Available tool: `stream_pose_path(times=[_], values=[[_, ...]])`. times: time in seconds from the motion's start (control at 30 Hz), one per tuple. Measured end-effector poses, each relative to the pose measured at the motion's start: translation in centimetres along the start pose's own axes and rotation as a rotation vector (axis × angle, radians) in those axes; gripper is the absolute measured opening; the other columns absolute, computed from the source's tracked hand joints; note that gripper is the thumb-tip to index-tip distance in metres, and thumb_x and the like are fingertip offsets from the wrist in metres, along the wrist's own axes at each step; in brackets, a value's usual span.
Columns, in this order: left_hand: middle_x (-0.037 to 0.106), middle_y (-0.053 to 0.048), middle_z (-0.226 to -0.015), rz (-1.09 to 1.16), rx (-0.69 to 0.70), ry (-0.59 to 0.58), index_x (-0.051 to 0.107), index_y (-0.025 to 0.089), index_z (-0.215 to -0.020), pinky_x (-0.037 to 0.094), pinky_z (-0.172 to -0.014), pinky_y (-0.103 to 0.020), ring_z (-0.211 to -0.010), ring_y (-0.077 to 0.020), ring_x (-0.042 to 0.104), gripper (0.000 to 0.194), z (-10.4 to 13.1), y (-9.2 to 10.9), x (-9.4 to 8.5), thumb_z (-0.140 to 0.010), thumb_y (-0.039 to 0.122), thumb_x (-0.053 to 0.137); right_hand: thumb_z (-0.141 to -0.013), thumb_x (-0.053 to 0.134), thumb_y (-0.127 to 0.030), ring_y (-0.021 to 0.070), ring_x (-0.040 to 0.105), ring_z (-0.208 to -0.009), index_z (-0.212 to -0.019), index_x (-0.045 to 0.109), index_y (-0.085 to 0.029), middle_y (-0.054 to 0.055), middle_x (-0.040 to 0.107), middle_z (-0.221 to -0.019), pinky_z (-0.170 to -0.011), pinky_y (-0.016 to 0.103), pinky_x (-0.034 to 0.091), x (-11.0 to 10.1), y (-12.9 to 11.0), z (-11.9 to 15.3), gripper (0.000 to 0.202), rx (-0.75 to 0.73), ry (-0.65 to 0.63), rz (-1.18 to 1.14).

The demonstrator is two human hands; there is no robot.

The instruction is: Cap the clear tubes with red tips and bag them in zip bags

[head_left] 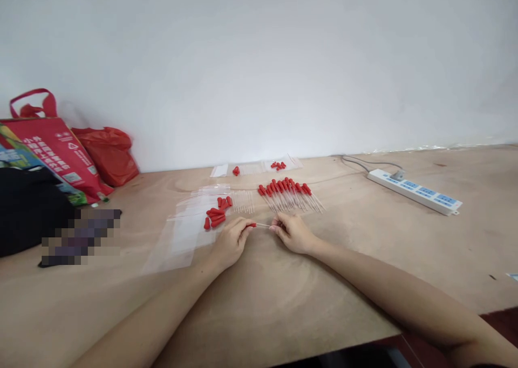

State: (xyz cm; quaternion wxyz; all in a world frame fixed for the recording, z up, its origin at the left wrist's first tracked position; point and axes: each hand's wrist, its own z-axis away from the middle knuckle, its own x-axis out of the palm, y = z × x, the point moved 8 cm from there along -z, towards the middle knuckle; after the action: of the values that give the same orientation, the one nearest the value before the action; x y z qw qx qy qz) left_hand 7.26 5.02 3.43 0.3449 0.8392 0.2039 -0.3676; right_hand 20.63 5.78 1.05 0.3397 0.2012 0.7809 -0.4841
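Observation:
Near the middle of the table, my left hand [232, 243] is closed, pinching a small red rubber bulb [253, 225]. A thin clear dropper tube [263, 225] runs from that bulb to my right hand [295, 234], whose closed fingers pinch its other end. Just beyond my right hand lies a row of dropper tubes with red bulbs on them [285, 187], bulbs pointing away from me. Several loose red bulbs [216, 215] lie beyond my left hand, beside a row of bare clear tubes [243, 201].
Clear plastic bags [190, 233] lie flat on the left. Further packets with red bulbs [278, 165] lie by the wall. A white power strip [416, 191] with a grey cable stands right. Red bags [107, 155] and a black cloth item [32, 211] occupy the far left.

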Motion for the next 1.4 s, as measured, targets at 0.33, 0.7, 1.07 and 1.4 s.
stream_pose_path(times=[0.33, 0.7, 1.07, 1.4], values=[[0.063, -0.002, -0.077, 0.098, 0.021, -0.122, 0.060, 0.018, -0.079, 0.045, -0.066, -0.026, -0.072, -0.0143, 0.058, 0.017, 0.2, 0.8, 0.3, -0.083, 0.021, 0.043, -0.077, 0.050, -0.022, 0.0080, 0.040, -0.052, -0.069, 0.055, -0.016, -0.004, 0.046, -0.056, -0.052, 0.019, 0.032, 1.1, 0.8, -0.2, 0.011, -0.032, -0.172, -0.300], [0.062, -0.003, -0.072, 0.039, 0.084, -0.085, 0.060, 0.018, -0.078, 0.044, -0.062, -0.025, -0.066, -0.0138, 0.056, 0.019, 0.5, 1.2, 0.3, -0.084, 0.026, 0.044, -0.081, 0.046, -0.021, 0.0098, 0.046, -0.056, -0.072, 0.060, -0.018, -0.002, 0.058, -0.061, -0.074, 0.028, 0.031, 0.2, -1.0, 0.6, 0.017, -0.057, -0.053, 0.048], [0.059, -0.004, -0.070, -0.001, 0.211, -0.121, 0.058, 0.016, -0.078, 0.043, -0.058, -0.024, -0.064, -0.0133, 0.054, 0.018, 0.6, 2.6, 0.6, -0.084, 0.023, 0.043, -0.078, 0.044, -0.018, 0.0077, 0.038, -0.046, -0.060, 0.057, -0.016, -0.004, 0.045, -0.048, -0.050, 0.019, 0.029, 0.7, -1.6, 0.5, 0.022, -0.065, -0.102, -0.092], [0.061, -0.004, -0.076, -0.078, 0.263, -0.027, 0.057, 0.017, -0.081, 0.043, -0.067, -0.027, -0.072, -0.0153, 0.055, 0.018, -0.1, 1.8, 0.1, -0.086, 0.024, 0.042, -0.080, 0.047, -0.021, 0.0119, 0.050, -0.062, -0.073, 0.063, -0.017, 0.001, 0.061, -0.065, -0.064, 0.023, 0.035, -0.1, -3.4, 0.2, 0.018, -0.246, -0.167, 0.098]])
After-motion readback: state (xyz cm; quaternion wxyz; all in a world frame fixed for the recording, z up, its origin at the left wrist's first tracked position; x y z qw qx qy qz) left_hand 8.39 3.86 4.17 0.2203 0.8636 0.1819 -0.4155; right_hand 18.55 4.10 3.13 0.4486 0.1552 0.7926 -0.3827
